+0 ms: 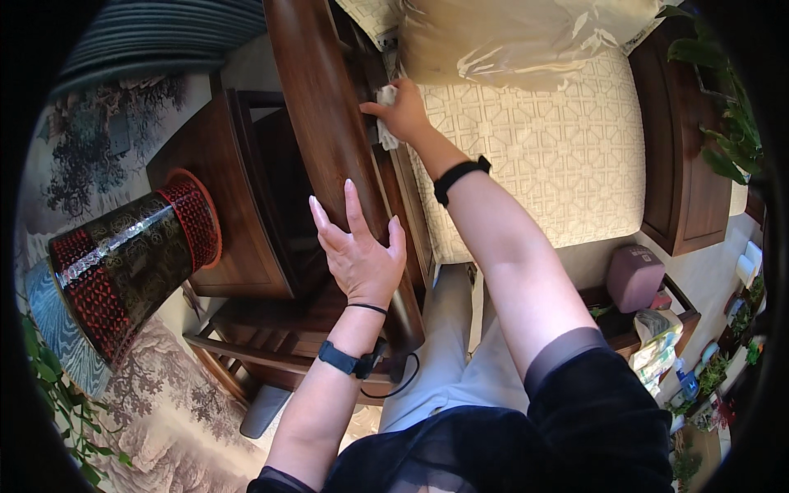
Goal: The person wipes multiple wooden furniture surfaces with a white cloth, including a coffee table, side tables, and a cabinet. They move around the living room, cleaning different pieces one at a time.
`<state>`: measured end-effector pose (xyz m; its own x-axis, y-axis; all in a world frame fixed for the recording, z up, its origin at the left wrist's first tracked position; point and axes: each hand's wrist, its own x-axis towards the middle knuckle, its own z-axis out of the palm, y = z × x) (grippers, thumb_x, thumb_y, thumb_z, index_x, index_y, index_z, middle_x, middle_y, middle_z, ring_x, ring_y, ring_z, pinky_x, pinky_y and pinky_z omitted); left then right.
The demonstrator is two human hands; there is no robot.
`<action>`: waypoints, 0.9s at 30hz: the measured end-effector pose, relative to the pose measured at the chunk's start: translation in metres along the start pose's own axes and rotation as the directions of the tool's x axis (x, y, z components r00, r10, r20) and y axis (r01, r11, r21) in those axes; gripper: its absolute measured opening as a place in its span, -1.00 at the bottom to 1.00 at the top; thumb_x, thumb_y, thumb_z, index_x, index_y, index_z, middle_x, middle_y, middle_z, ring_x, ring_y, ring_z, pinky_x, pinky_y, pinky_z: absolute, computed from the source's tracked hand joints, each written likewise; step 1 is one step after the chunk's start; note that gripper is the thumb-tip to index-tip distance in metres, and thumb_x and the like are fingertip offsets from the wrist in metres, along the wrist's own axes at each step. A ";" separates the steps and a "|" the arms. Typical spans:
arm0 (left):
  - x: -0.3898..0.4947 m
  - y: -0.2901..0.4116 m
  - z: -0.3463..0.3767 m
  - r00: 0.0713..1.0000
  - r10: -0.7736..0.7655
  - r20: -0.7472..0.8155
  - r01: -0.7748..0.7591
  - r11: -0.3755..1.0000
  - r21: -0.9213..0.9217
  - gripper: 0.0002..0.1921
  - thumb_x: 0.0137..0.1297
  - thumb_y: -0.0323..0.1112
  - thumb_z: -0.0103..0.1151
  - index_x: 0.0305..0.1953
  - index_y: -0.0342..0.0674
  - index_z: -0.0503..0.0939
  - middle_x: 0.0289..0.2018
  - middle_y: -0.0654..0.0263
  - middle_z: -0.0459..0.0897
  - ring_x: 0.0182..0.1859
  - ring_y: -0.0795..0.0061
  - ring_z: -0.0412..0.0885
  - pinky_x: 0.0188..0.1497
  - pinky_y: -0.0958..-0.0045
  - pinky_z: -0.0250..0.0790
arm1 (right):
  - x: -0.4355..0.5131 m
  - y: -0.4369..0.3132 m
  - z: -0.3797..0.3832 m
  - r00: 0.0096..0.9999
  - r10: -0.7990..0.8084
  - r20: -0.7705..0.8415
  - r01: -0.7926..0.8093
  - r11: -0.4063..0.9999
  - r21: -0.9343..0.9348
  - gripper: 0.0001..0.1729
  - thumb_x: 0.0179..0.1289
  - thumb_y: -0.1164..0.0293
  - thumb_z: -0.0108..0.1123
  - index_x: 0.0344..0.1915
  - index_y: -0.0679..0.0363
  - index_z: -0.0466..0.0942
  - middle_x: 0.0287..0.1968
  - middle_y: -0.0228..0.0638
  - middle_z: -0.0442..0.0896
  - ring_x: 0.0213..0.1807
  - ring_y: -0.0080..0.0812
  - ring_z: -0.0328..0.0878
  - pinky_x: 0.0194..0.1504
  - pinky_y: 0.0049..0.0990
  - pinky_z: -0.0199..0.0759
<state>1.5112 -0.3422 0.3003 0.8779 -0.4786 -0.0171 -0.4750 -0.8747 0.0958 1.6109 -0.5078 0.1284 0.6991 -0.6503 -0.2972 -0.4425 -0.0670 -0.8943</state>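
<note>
My right hand (407,114) grips a crumpled white cloth (388,138) against the inner side of a dark wooden armrest (317,105). My left hand (365,266) is held over the near part of that armrest, fingers spread and nothing in it; whether its fingertips touch the wood I cannot tell. Just right of the cloth lies a cream seat cushion (542,160) with a geometric woven pattern. A beige pillow in shiny clear plastic (468,37) rests at the cushion's far side.
Left of the armrest stands a wooden side cabinet (222,234), with a red and black patterned, flared container (123,265) by it. A second wooden armrest or cabinet (690,172) bounds the cushion's right side, near green leaves (733,145). A purple box (635,278) sits at lower right.
</note>
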 end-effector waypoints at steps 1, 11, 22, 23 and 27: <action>0.000 0.002 -0.001 1.000 -0.007 0.009 0.007 1.000 -0.002 -0.08 0.12 -0.11 0.34 0.48 0.11 0.06 0.40 -0.21 -0.06 0.37 -0.25 0.17 0.28 0.00 0.32 | -0.004 0.006 -0.003 0.995 0.036 -0.094 -0.032 0.999 0.041 -0.14 -0.12 0.22 0.62 0.10 0.41 0.37 0.03 0.13 0.56 0.05 0.02 0.55 0.11 -0.23 0.46; 0.001 0.003 -0.001 1.000 -0.011 0.005 0.011 1.000 -0.023 -0.08 0.12 -0.11 0.35 0.48 0.08 0.07 0.40 -0.19 -0.04 0.39 -0.23 0.15 0.30 0.01 0.30 | -0.012 -0.020 -0.035 0.912 -0.007 0.411 -0.129 0.945 0.300 -0.58 0.12 0.41 0.45 -0.05 0.31 0.55 -0.23 -0.32 0.68 -0.18 -0.56 0.59 -0.14 -0.52 0.51; 0.003 0.004 -0.003 1.000 -0.011 0.015 0.011 1.000 0.005 -0.10 0.14 -0.13 0.31 0.48 0.10 0.06 0.41 -0.25 -0.09 0.35 -0.28 0.19 0.27 0.00 0.32 | 0.010 -0.073 -0.009 0.958 0.223 0.181 -0.143 0.918 -0.371 -0.49 0.13 0.36 0.31 0.02 0.38 0.39 -0.05 0.11 0.67 0.02 0.03 0.65 0.05 -0.17 0.54; 0.002 0.004 -0.003 1.000 -0.017 0.011 0.017 1.000 0.010 -0.10 0.14 -0.13 0.31 0.48 0.10 0.06 0.41 -0.25 -0.09 0.36 -0.28 0.19 0.27 0.00 0.32 | 0.006 -0.076 -0.014 0.956 0.219 0.197 -0.134 0.920 -0.369 -0.51 0.15 0.37 0.28 0.01 0.39 0.39 -0.06 0.11 0.67 0.02 0.03 0.65 0.05 -0.18 0.54; 0.000 0.000 -0.001 1.000 -0.019 0.009 0.019 1.000 0.013 -0.09 0.12 -0.13 0.32 0.48 0.11 0.06 0.41 -0.25 -0.08 0.35 -0.28 0.19 0.28 0.01 0.33 | -0.006 -0.039 -0.035 0.982 0.188 0.011 -0.176 0.937 -0.300 -0.54 0.11 0.36 0.31 -0.03 0.35 0.45 -0.10 0.13 0.68 -0.03 0.07 0.66 0.01 -0.17 0.54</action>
<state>1.5117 -0.3422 0.3017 0.8863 -0.4624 -0.0275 -0.4590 -0.8846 0.0825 1.6044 -0.5280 0.1767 0.6098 -0.6428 -0.4636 -0.7065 -0.1759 -0.6855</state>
